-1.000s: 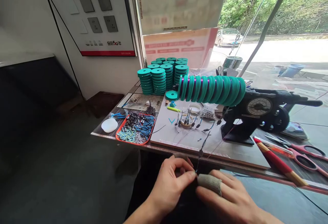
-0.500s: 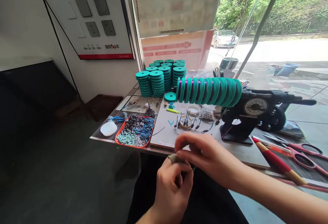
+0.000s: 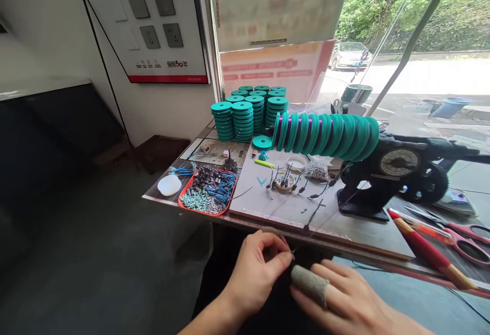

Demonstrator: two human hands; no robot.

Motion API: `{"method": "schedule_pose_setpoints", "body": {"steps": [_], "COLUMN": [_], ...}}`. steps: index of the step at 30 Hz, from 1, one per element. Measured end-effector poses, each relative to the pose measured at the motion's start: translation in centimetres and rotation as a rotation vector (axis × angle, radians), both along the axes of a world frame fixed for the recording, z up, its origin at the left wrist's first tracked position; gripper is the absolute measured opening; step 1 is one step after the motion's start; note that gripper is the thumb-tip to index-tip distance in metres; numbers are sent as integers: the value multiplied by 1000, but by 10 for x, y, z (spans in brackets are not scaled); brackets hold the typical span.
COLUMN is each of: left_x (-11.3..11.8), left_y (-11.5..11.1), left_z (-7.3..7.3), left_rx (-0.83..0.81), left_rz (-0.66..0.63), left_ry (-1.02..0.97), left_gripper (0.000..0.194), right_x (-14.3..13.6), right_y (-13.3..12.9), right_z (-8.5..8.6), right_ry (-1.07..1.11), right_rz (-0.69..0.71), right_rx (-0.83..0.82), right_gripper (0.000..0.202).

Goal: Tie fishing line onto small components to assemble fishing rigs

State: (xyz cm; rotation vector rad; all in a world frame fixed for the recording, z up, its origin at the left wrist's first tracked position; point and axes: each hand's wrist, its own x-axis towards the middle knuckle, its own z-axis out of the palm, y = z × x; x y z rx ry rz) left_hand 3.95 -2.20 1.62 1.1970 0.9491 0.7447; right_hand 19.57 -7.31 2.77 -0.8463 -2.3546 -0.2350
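On sign [image 3: 164, 55], "50年" [image 3: 177, 64], left hand [image 3: 258, 268] pinching strand [image 3: 293, 254]

On our right hand [image 3: 344, 302] we log 1 grey-green finger sleeve [image 3: 310, 284]: tube-shaped, matte, coarse fabric-like texture, rounded at the tip, edge slightly uneven lower down the finger. On our left hand [image 3: 254, 273] we get 1 similar finger wrap [image 3: 272, 231], drab and darker, only partly visible, so full shape can't be told. Our other visible fingers are bare; wrists and visible forearms bare too. Over our legs we wear very dark, plain-looking cloth [image 3: 212, 279], details lost in shadow.
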Motion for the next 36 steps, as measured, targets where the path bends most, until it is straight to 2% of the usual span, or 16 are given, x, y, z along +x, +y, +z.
{"method": "schedule_pose_setpoints", "body": {"steps": [3,6,9,12,14,15,17,19,21,23,28,30,31,33,35,36], "left_x": [-3,-5,-4,-3,-3,-2,-2,-1,-1,0,-1,-2,-2,-4,-6,-6], "left_y": [-2,-4,-5,-6,-6,-6,-4,0,5,8,8,6,5,2,-1,-3], "left_z": [-6,-17,-23,-17,-8,-4,3,7,7,6,5,6,6,2,-6,-10], "left_rx": [739,1288,1518,1572,1417,1219,585,-128,-559,-677,-616,-427,-234,301,847,1046], "left_rz": [-9,240,429,354,251,205,129,80,54,28,10,19,15,2,42,98], "left_ry": [315,430,536,491,380,314,108,-132,-288,-314,-282,-200,-104,145,357,409], "left_gripper": [13,16,19,22,21,18,11,6,13,19,18,12,9,9,17,19], "right_x": [-5,-9,-16,-22,-20,-17,-7,5,13,14,2,-1,-2,-4,-7,-8], "right_y": [5,29,59,75,72,66,50,32,18,13,10,5,2,-1,5,11], "right_z": [10,28,44,48,45,42,35,26,16,9,-7,-14,-16,-14,-2,6], "right_ry": [304,611,675,601,569,556,496,298,64,-57,-38,-12,29,181,372,459], "right_rz": [-22,-128,-129,-104,-112,-129,-175,-161,-61,0,-2,-19,-27,-32,-46,-73], "right_rx": [-358,-842,-1093,-1128,-1112,-1070,-810,-290,21,108,116,79,50,-84,-364,-553], "right_gripper": [33,18,15,13,12,9,6,12,24,29,30,37,40,42,35,28]}}
